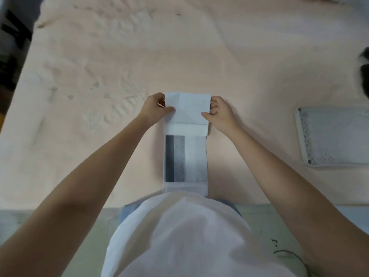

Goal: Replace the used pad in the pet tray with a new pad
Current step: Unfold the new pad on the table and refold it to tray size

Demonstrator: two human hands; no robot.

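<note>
On the pink bedsheet (179, 47) lies a folded pad (186, 140). Both arms stretch forward; left hand (154, 107) and right hand (220, 112) pinch its far flap. Tray (299, 136) sits far right.

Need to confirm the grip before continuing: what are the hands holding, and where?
Both hands pinch the folded pad at its far folded section: left hand on its left edge, right hand on its right edge.
</note>
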